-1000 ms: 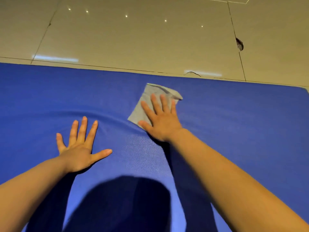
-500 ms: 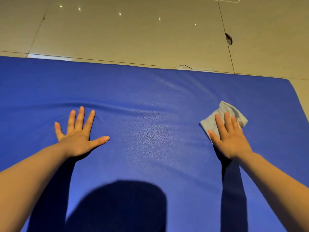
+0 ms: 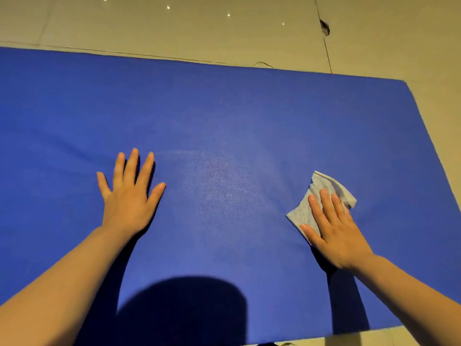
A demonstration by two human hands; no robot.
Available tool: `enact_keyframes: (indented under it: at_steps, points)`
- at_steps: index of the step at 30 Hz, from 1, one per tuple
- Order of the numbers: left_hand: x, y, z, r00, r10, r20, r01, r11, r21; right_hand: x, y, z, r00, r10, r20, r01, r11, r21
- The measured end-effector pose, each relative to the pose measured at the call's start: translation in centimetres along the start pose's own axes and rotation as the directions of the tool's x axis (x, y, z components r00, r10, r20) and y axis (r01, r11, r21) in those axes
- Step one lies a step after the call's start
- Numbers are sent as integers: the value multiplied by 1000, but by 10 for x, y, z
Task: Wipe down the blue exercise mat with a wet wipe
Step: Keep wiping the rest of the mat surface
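Observation:
The blue exercise mat (image 3: 224, 116) lies flat on the floor and fills most of the view. My right hand (image 3: 334, 228) presses a crumpled pale grey wet wipe (image 3: 324, 188) flat against the mat near its right end, fingers straight on top of it. The wipe sticks out past my fingertips and to their left. My left hand (image 3: 129, 196) rests palm down on the mat to the left of centre, fingers spread. A faint damp sheen shows on the mat between the two hands.
Beige floor tiles (image 3: 199, 28) border the mat at the far side, the right end and the near right corner. A chipped dark spot (image 3: 324, 28) sits in a tile joint beyond the mat. My head's shadow falls on the mat's near edge.
My right hand has slid the wipe from the mat's middle, near the far edge, rightwards and towards me. The left hand stays planted. The view has shifted, showing the mat's right end and near edge.

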State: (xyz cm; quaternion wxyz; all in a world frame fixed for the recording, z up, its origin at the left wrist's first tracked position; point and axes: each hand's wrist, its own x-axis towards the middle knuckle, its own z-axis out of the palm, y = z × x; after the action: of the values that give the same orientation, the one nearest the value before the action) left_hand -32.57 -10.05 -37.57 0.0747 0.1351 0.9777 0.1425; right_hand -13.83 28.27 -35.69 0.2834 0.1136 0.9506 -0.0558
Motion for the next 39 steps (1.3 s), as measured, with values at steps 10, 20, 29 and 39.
enact_keyframes:
  at_steps: [10, 20, 29, 39]
  points:
    - [-159, 61, 49, 995, 88, 44, -90, 994, 57, -68, -1, 24, 997, -46, 62, 48, 998, -39]
    - [-206, 73, 48, 998, 21, 65, -23, 999, 25, -149, 12, 99, 976, -162, -147, 150, 985, -90]
    - [-234, 108, 41, 998, -49, 45, 61, 939, -337, -166, 0, 81, 920, -222, -323, 245, 969, 32]
    - [-225, 148, -4, 970, 41, 241, 202, 420, -885, -165, -114, -15, 969, -222, -110, 182, 340, 923]
